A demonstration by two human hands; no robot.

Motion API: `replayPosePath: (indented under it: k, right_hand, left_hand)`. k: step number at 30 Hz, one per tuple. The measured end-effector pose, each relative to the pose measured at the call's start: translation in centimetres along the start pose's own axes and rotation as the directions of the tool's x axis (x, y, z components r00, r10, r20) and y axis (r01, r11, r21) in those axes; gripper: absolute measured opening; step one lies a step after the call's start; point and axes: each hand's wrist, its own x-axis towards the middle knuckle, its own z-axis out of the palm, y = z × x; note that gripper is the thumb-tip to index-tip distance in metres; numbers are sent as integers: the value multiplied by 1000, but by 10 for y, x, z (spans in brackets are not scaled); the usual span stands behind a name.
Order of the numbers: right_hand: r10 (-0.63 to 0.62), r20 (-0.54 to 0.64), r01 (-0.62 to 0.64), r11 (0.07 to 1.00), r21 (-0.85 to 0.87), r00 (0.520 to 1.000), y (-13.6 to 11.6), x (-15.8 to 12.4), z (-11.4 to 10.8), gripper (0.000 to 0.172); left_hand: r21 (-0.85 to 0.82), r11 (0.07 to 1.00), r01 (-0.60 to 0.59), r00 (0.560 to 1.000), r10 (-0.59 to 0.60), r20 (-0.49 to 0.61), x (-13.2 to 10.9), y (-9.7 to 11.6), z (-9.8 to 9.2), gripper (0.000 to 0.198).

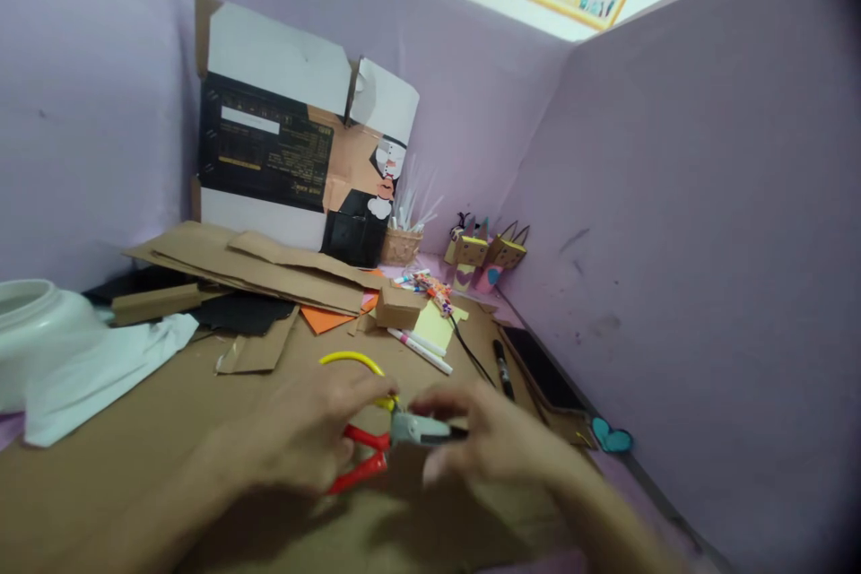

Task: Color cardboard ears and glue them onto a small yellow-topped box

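Observation:
Low in the middle of the head view, my left hand (309, 421) is closed around the handles of a plier-like cutting tool (410, 429). The tool has a grey metal head with a dark jaw, red grips below and a yellow curved grip above. From the other side, my right hand (484, 439) curls its fingers about the jaw end, index finger at the top of the head and thumb below. Motion blur softens both hands, and the jaw's tip is partly hidden by the right fingers. Brown cardboard (269, 417) lies beneath.
Behind are cardboard strips (282, 273), a small cardboard piece (396, 308), orange paper (329, 319) and markers (421, 352). A black marker (502, 368) and a dark tablet-like slab (544, 368) lie right. A white jar (40, 341) stands left; a flattened box (269, 143) leans on the wall.

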Motion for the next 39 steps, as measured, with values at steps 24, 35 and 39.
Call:
replayPosePath:
  k: [24, 35, 39]
  right_hand:
    - [-403, -392, 399, 912, -97, 827, -7, 69, 15, 104]
    - [-271, -589, 453, 873, 184, 761, -7, 63, 44, 104]
    - [-197, -577, 453, 823, 341, 793, 1, 63, 34, 104]
  left_hand:
    - [-896, 253, 364, 617, -787, 28, 20, -54, 8, 58]
    - [-979, 75, 190, 742, -664, 93, 27, -34, 28, 48]
    - [-936, 225, 272, 680, -733, 21, 27, -34, 23, 62]
